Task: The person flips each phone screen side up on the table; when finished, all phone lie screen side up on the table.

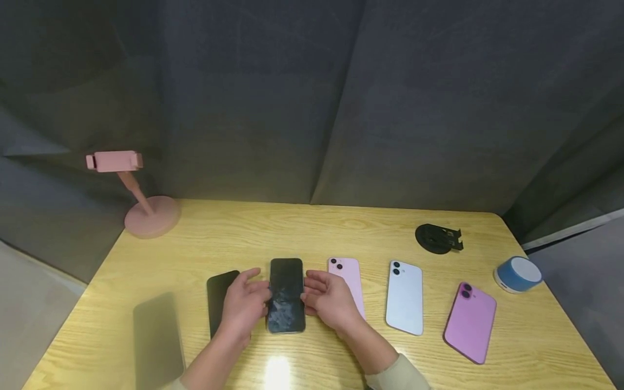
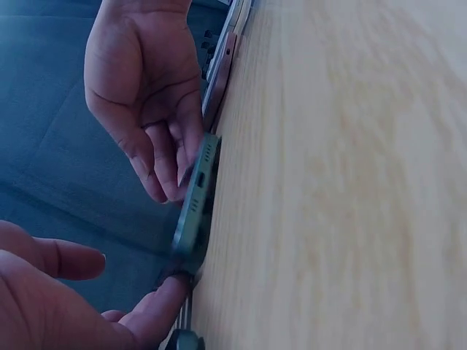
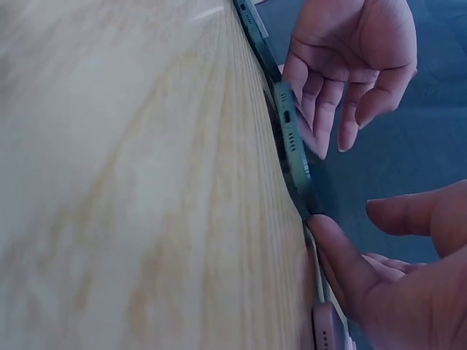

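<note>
A dark-screened phone (image 1: 286,298) lies face up at the middle of the table, between both hands. Its green bottom edge, with a charging port (image 2: 201,179), shows in the left wrist view. My left hand (image 1: 244,306) is at its left side, fingertips right at the edge and thumb raised apart. On the opposite side, my right hand (image 1: 333,300) has loosely bent fingers at the right edge. In the right wrist view, a finger of the right hand (image 3: 394,284) meets the phone's side (image 3: 293,138). The left hand partly covers another black phone (image 1: 216,298); the right partly covers a pink phone (image 1: 353,279).
Rightward lie a white phone (image 1: 404,298) and a magenta phone (image 1: 470,322), both face down. A grey phone (image 1: 157,341) lies at left. Behind stand a pink phone holder (image 1: 152,216) and a black folded stand (image 1: 439,238). A blue-and-white cylinder (image 1: 518,275) sits near the right edge.
</note>
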The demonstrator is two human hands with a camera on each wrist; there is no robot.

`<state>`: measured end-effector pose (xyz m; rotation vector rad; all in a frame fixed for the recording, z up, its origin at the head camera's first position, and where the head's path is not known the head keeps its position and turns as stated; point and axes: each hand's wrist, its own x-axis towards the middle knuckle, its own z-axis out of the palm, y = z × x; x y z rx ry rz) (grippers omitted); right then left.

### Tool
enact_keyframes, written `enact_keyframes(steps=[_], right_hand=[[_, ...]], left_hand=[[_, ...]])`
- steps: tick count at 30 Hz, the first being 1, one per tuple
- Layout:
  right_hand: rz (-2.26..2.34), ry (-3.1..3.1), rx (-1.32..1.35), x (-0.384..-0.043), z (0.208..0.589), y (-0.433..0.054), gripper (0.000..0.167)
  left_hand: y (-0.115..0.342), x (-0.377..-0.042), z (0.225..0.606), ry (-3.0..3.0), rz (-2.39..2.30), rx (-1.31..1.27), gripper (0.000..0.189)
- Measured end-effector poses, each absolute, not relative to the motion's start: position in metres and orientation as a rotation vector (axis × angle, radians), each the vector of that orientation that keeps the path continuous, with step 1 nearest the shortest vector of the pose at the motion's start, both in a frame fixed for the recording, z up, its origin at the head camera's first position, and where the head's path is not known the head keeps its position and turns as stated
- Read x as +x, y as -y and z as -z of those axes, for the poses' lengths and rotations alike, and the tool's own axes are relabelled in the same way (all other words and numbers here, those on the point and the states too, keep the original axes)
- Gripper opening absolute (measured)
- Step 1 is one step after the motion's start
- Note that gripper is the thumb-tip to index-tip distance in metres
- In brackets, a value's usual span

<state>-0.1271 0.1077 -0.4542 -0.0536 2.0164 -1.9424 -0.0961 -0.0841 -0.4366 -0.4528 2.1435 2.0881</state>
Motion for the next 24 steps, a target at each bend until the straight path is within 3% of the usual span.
enact_keyframes(steps=[7, 24], right_hand=[[1.945, -2.014, -0.088, -0.1276, 0.4541, -0.1105, 0.049], [1.969, -1.992, -0.107, -0.1231, 0.4465, -0.1128, 0.054]], left_hand=[[0.0845, -0.0948, 0.4343, -2.152, -2.079, -0.454, 0.058], [0.0843, -0.0934, 0.4353, -2.168, -2.065, -0.412, 0.056]])
